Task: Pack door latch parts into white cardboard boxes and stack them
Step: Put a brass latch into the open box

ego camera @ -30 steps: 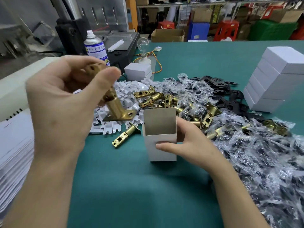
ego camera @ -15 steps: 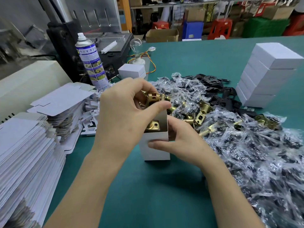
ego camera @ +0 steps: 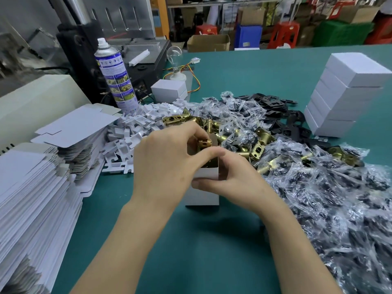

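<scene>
Step in hand: left hand (ego camera: pixel 165 162) fingers pinch a brass latch (ego camera: pixel 204 143), partly inside the open white box (ego camera: pixel 203 196).
Support: right hand (ego camera: pixel 231 177) fingers grip the box wall on the desk (ego camera: pixel 191 251).
Done: stack of closed boxes (ego camera: pixel 347 96), far right of the box.
Remaining, as judged: close and stack this box; loose latches (ego camera: pixel 261 136) behind it and flat box blanks (ego camera: pixel 31 187) to its left await packing.

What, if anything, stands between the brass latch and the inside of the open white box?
Nothing visible does. The left hand pinches the brass latch right at the open mouth of the white box. The right hand grips the box from the right, with its thumb across the front wall below the rim, not over the opening.
</scene>
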Demonstrator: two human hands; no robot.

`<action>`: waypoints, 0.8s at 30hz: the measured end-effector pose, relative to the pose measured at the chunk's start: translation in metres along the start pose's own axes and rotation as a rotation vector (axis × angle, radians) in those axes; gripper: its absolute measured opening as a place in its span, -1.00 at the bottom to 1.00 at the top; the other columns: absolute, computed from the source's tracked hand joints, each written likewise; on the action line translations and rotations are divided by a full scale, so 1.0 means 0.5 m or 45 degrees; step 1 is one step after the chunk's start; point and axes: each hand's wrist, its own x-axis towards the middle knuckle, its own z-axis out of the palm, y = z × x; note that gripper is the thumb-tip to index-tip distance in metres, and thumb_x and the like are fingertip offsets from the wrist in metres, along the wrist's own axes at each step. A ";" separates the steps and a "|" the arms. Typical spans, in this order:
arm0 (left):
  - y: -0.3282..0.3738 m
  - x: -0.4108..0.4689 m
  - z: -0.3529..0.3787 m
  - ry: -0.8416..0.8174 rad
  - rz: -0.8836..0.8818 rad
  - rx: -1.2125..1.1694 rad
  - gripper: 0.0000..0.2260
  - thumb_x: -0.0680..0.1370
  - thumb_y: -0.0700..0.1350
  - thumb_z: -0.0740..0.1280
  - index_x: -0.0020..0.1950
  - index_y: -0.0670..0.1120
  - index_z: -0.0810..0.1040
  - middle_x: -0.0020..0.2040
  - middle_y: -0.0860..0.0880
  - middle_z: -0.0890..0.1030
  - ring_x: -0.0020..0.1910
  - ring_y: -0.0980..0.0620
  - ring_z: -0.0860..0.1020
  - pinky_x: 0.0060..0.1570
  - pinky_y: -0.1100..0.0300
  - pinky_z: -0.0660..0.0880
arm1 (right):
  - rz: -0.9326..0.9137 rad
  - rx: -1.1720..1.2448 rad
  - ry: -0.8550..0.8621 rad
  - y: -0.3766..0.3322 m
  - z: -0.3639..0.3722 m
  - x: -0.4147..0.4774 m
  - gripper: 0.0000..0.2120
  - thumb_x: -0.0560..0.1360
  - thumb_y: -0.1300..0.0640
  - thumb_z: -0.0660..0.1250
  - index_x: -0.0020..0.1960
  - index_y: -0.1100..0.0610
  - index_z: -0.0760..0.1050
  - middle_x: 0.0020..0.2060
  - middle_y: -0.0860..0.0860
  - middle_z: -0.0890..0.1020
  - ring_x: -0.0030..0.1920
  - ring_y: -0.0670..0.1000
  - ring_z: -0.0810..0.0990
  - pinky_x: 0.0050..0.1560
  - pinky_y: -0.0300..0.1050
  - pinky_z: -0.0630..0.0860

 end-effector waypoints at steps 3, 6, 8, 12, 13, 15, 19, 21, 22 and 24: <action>-0.012 -0.012 -0.001 -0.050 0.005 0.009 -0.76 0.46 0.24 0.52 -0.11 0.10 0.70 -0.28 0.12 0.67 -0.26 0.03 0.63 -0.17 -0.02 0.56 | -0.005 -0.020 0.019 0.001 0.000 -0.001 -0.57 0.34 -0.09 0.58 0.15 -0.02 0.58 0.02 0.07 0.69 0.07 0.15 0.63 0.13 0.28 0.57; -0.021 -0.020 -0.005 -0.144 0.064 0.024 -0.73 0.52 0.27 0.37 -0.07 0.11 0.72 -0.27 0.11 0.68 -0.28 0.04 0.61 -0.17 -0.01 0.55 | 0.009 -0.003 -0.006 0.003 -0.002 0.000 -0.58 0.36 -0.05 0.60 0.13 0.02 0.58 0.03 0.07 0.70 0.09 0.11 0.66 0.17 0.29 0.57; -0.030 -0.021 -0.009 -0.093 0.121 -0.012 -0.76 0.60 0.18 0.34 -0.05 0.08 0.72 -0.26 0.10 0.69 -0.27 0.03 0.61 -0.18 -0.01 0.55 | -0.011 0.005 -0.040 0.004 -0.003 0.000 -0.58 0.39 0.06 0.62 0.19 -0.04 0.59 0.07 -0.11 0.73 0.13 -0.09 0.68 0.23 0.14 0.59; -0.060 -0.015 -0.013 0.100 0.137 -0.227 -0.82 0.68 -0.04 0.33 -0.02 -0.03 0.69 -0.17 0.10 0.68 -0.19 0.13 0.60 -0.17 0.30 0.44 | -0.005 0.032 -0.044 0.011 -0.004 0.001 -0.54 0.41 0.11 0.62 0.26 -0.02 0.57 0.10 -0.14 0.73 0.15 -0.11 0.69 0.24 0.12 0.61; -0.070 -0.013 -0.013 0.124 0.096 -0.271 -0.82 0.70 -0.05 0.31 0.00 -0.03 0.67 -0.14 0.09 0.68 -0.16 0.12 0.60 -0.17 0.33 0.41 | -0.001 0.043 -0.045 0.013 -0.004 0.001 -0.54 0.41 0.13 0.61 0.26 -0.01 0.57 0.10 -0.13 0.73 0.14 -0.10 0.69 0.22 0.13 0.61; -0.096 -0.005 -0.009 0.164 -0.023 -0.368 -0.86 0.72 -0.05 0.26 0.11 0.01 0.62 -0.10 0.08 0.68 -0.14 0.08 0.62 -0.15 0.23 0.49 | 0.006 0.044 -0.049 0.014 -0.005 0.000 -0.55 0.42 0.11 0.61 0.26 -0.03 0.57 0.11 -0.16 0.73 0.14 -0.12 0.69 0.22 0.10 0.62; -0.163 0.013 -0.003 0.277 -0.274 -0.512 -0.85 0.74 -0.06 0.20 0.30 0.09 0.47 -0.25 0.03 0.66 -0.36 0.07 0.55 -0.26 0.21 0.51 | 0.024 0.055 -0.077 0.010 -0.005 -0.004 -0.54 0.40 0.03 0.61 0.25 -0.06 0.56 0.13 -0.16 0.72 0.14 -0.15 0.69 0.20 0.03 0.61; -0.199 0.022 0.002 0.253 -0.313 -0.468 -0.80 0.75 -0.16 0.16 0.31 0.08 0.45 -0.25 0.04 0.67 -0.31 0.09 0.59 -0.18 0.19 0.53 | 0.024 0.113 -0.061 0.007 -0.004 -0.005 -0.48 0.37 -0.09 0.60 0.25 0.02 0.55 0.15 0.04 0.71 0.15 -0.05 0.70 0.23 0.17 0.59; -0.214 0.022 0.006 0.219 -0.325 -0.440 -0.71 0.73 -0.26 0.13 0.33 0.07 0.43 -0.16 0.05 0.69 -0.22 0.11 0.63 -0.10 0.17 0.53 | 0.018 0.134 -0.041 0.003 -0.003 -0.006 -0.42 0.36 -0.18 0.59 0.25 0.07 0.53 0.16 0.19 0.67 0.14 0.07 0.70 0.24 0.29 0.57; -0.238 0.013 0.016 0.119 -0.367 -0.374 -0.50 0.65 -0.46 0.05 0.41 0.03 0.42 0.10 -0.03 0.67 0.02 0.12 0.65 0.08 0.13 0.54 | -0.034 0.183 -0.004 -0.004 -0.005 -0.009 -0.46 0.38 -0.24 0.54 0.21 0.04 0.54 0.11 0.22 0.67 0.12 0.21 0.67 0.21 0.34 0.56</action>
